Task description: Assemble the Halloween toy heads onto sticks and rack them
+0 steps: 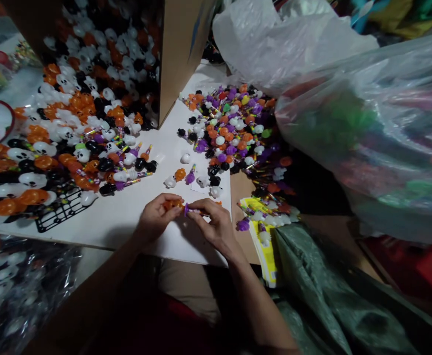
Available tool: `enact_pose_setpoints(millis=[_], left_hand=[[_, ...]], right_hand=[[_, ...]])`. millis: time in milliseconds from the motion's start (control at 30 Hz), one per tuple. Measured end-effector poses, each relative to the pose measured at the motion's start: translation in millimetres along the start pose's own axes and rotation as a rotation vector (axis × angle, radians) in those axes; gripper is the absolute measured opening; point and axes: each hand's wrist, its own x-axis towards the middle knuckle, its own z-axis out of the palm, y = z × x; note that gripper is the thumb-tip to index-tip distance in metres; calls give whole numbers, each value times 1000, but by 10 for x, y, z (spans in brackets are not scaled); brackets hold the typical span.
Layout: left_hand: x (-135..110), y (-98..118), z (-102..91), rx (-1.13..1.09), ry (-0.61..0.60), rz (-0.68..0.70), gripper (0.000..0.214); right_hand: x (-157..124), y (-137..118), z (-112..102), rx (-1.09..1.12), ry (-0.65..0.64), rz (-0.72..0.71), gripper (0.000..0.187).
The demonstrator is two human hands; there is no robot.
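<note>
My left hand [156,217] pinches a small orange pumpkin-shaped toy head [173,203] just above the white board [127,217]. My right hand [212,223] pinches a thin purple stick piece [189,210], its tip touching the orange head. Both hands meet near the board's front edge. A few loose white, orange and purple toy heads [186,175] lie just beyond my fingers.
A big heap of white, orange and black skull and pumpkin toys [64,143] spills from a cardboard box [179,54] at the left. A smaller mixed pile [230,130] lies at the centre. Clear plastic bags [367,123] bulge at the right. Yellow packets [263,241] sit beside my right wrist.
</note>
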Motion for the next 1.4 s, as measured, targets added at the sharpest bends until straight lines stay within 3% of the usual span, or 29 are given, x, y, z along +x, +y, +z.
enact_pose_setpoints(millis=[67, 167, 267, 333, 400, 467, 533, 567, 600, 633, 700, 767, 867, 967, 1067, 1167, 1233, 1300, 1400], left_hand=[[-88, -11, 1, 249, -60, 263, 22], [-182, -28, 2, 502, -261, 670, 20], [-199, 36, -73, 658, -441, 784, 21], [-166, 182, -235, 763, -461, 748, 20], [-74, 410, -485, 906, -324, 721, 19], [113, 658, -729, 1087, -9, 696, 21], [392, 824, -817, 1226, 340, 619, 27], [558, 848, -766, 1250, 423, 566, 30], [735, 828, -648, 1232, 431, 533, 31], [921, 765, -474, 1186, 346, 515, 30], [1305, 550, -51, 1076, 17, 391, 23], [1651, 308, 316, 975, -139, 208, 13], [1898, 110, 522, 773, -99, 121, 12], [1699, 126, 382, 496, -4, 61, 22], [1206, 178, 183, -10, -17, -155, 31], [723, 168, 133, -408, -15, -303, 29], [511, 134, 159, -513, -8, -322, 26], [389, 106, 179, -562, -20, -332, 25], [307, 105, 148, -586, -63, -335, 28]], right_hand=[[-56, 120, 79, 306, -25, 249, 26], [-184, 314, 256, 779, -167, 553, 44], [-250, 375, 365, 883, -262, 623, 49], [-190, 333, 283, 694, -312, 510, 45], [-42, 286, 19, 284, -280, 303, 39], [156, 297, -401, -252, -108, 156, 33], [365, 392, -867, -719, 94, 173, 30], [469, 469, -1071, -891, 150, 229, 30], [571, 559, -1237, -1037, 171, 284, 29], [670, 660, -1358, -1160, 168, 326, 29], [849, 864, -1475, -1351, 143, 364, 31], [978, 1039, -1502, -1458, 130, 360, 34], [1051, 1189, -1579, -1482, 110, 317, 34], [976, 1166, -1702, -1399, 79, 230, 31], [766, 934, -1587, -1109, 261, 123, 19], [466, 505, -1123, -600, 430, -63, 17], [280, 206, -749, -365, 330, -205, 14], [155, 5, -453, -319, 232, -307, 14], [95, -56, -281, -359, 80, -313, 15]])
